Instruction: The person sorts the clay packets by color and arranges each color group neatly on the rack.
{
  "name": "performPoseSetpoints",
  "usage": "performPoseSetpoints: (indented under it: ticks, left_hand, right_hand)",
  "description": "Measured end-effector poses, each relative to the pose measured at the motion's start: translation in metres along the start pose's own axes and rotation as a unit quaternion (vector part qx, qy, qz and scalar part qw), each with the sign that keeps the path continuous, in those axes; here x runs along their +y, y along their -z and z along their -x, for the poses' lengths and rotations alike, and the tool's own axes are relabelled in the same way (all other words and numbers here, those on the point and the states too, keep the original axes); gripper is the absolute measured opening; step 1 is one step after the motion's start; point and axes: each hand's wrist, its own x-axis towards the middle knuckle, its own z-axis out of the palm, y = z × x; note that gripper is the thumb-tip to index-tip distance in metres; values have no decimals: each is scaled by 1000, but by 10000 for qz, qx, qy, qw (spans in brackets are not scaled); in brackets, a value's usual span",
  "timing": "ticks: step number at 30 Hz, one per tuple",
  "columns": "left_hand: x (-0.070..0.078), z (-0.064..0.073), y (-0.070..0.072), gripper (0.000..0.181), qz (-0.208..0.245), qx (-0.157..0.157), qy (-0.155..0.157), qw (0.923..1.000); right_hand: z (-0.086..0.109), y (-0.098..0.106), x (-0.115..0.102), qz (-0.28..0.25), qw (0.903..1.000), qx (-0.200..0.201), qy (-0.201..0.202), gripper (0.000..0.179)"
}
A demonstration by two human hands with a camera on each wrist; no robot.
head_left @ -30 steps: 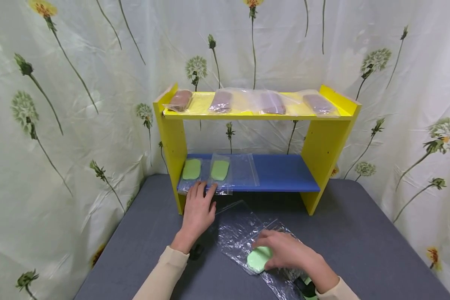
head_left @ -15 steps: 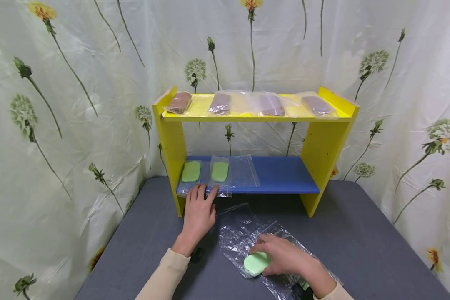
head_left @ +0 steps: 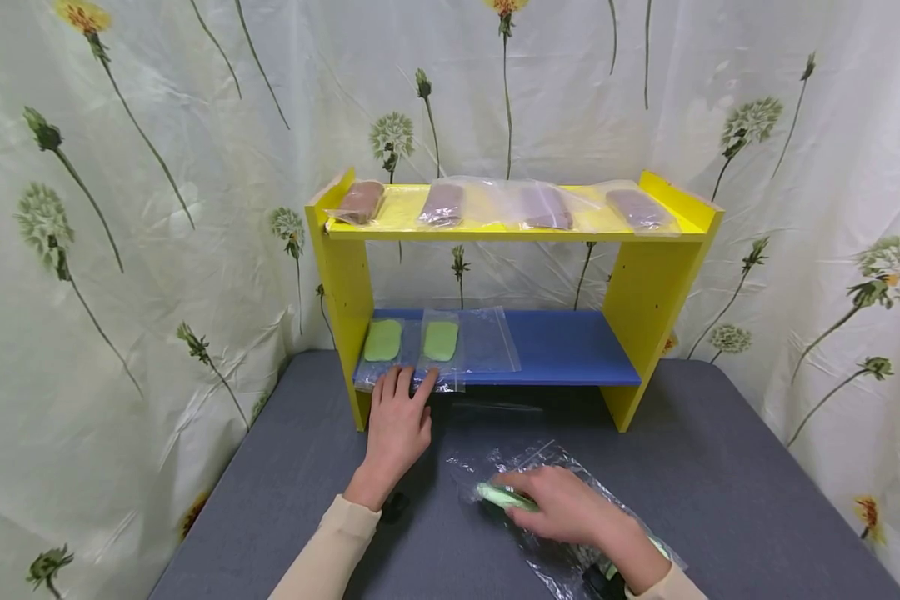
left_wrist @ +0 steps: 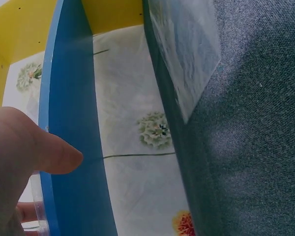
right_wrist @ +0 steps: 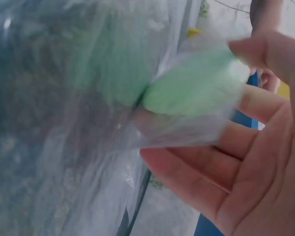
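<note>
My right hand (head_left: 562, 504) pinches a light green soap bar (head_left: 501, 497) in a clear zip bag, tilted edge-on just above the grey table. In the right wrist view the bagged soap (right_wrist: 196, 86) sits between thumb and fingers, blurred. Under that hand lies another clear bag (head_left: 551, 457), with green showing by the wrist. My left hand (head_left: 397, 429) rests its fingertips at the front edge of the blue shelf (head_left: 562, 342), on the bags of two green soaps (head_left: 382, 340). The left wrist view shows its thumb (left_wrist: 61, 155) by the shelf board.
A yellow shelf unit (head_left: 637, 292) stands at the back of the grey table (head_left: 720, 467). Several bagged brown and purple bars (head_left: 442, 204) lie along its top. A flower-printed curtain (head_left: 195, 150) hangs behind.
My right hand has lifted and tipped the bagged green soap from flat to edge-on, its bag coming up off the table. My left hand has stayed at the shelf edge.
</note>
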Motion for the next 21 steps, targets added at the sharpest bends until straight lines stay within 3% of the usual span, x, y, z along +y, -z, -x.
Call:
performPoseSetpoints:
  ticks: [7, 14, 21]
  left_hand:
    - [1, 2, 0, 64, -19, 76, -33, 10000]
    - [0, 0, -1, 66, -30, 95, -53, 9999]
    - [0, -1, 1, 65, -20, -7, -20, 10000]
  right_hand:
    - [0, -3, 1, -204, 9995, 97, -215, 41]
    - [-1, -5, 5, 65, 9990, 434, 33, 47]
    - [-5, 0, 1, -129, 9966, 812, -79, 45]
